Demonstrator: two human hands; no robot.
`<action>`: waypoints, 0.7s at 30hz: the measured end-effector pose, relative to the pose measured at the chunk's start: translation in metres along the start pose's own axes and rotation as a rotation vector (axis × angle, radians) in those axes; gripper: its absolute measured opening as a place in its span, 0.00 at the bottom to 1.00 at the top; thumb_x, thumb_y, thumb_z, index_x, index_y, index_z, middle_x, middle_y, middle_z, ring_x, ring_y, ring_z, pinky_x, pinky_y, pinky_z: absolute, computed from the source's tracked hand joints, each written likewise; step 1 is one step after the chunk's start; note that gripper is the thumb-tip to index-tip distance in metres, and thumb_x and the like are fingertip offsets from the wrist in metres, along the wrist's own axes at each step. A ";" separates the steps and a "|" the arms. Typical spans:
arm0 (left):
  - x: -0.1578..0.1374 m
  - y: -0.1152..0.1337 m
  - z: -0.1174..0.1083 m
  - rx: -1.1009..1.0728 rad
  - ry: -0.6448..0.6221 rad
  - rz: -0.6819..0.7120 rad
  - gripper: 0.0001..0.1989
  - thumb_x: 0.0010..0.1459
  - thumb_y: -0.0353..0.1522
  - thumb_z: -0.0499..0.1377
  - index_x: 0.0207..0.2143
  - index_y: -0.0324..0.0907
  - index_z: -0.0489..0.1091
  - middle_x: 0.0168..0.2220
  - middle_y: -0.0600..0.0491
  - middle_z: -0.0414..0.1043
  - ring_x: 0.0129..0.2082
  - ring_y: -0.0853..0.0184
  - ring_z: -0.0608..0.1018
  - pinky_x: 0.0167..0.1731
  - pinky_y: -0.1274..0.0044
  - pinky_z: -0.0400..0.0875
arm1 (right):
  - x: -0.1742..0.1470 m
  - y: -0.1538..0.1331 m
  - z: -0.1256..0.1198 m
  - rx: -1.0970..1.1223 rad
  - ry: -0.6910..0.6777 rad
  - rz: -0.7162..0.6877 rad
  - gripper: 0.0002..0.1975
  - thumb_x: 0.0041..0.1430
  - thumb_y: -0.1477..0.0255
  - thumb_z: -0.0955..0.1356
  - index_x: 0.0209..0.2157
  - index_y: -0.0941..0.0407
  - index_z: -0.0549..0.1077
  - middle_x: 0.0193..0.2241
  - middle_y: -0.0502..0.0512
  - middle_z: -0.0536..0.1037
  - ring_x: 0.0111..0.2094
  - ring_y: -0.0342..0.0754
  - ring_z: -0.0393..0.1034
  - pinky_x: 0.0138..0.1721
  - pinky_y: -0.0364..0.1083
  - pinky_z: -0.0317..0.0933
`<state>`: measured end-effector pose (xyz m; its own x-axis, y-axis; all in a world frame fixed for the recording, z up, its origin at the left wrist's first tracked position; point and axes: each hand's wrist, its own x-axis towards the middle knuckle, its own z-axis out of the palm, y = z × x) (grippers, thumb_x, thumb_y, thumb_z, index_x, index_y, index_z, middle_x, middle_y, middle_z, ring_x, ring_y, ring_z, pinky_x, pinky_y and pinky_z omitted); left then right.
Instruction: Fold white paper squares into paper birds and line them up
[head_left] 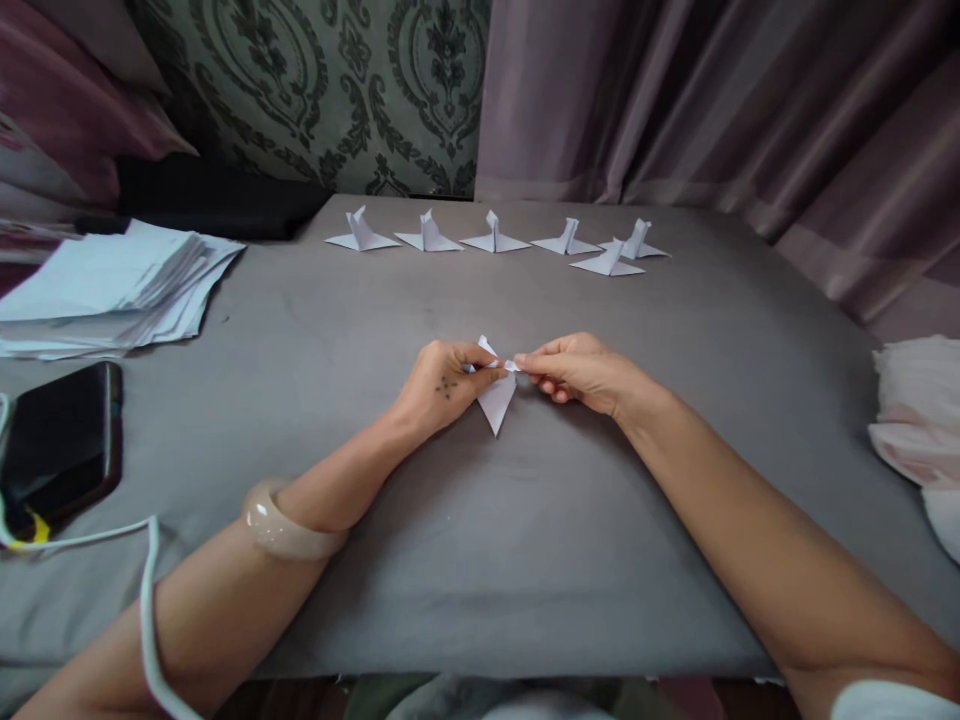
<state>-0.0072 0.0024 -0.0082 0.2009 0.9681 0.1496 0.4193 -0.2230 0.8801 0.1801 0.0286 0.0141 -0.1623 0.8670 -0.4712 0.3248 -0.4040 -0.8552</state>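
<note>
A small folded white paper figure point(496, 405) is held above the middle of the grey cloth, one pointed flap toward me and another pointing away. My left hand point(450, 385) pinches its body between thumb and fingers, hiding part of the folds. The thumb and forefinger of my right hand point(574, 370) are closed on the small tip at its right side. Several finished-looking folded paper figures point(495, 238) stand in a row toward the back, each with spread flat points and an upright part; one at the right sits a little in front of its neighbour.
At the left lies a stack of white paper sheets point(105, 285), with a black phone point(64, 435) nearer me. A white cable point(150, 600) runs across my left forearm. Crumpled pale cloth point(919, 420) lies at the right edge. Curtains point(570, 100) hang behind the table.
</note>
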 end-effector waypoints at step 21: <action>0.001 0.000 0.001 -0.078 0.154 -0.013 0.07 0.53 0.35 0.64 0.28 0.41 0.77 0.31 0.52 0.78 0.32 0.67 0.76 0.33 0.77 0.67 | 0.004 0.011 -0.007 -0.040 -0.100 -0.337 0.20 0.48 0.58 0.74 0.39 0.56 0.79 0.26 0.49 0.74 0.23 0.37 0.59 0.26 0.41 0.57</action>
<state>-0.0063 0.0033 -0.0084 0.0551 0.9783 0.1996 0.3499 -0.2062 0.9138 0.1893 0.0292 0.0046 -0.3560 0.9161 -0.1845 0.2736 -0.0865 -0.9579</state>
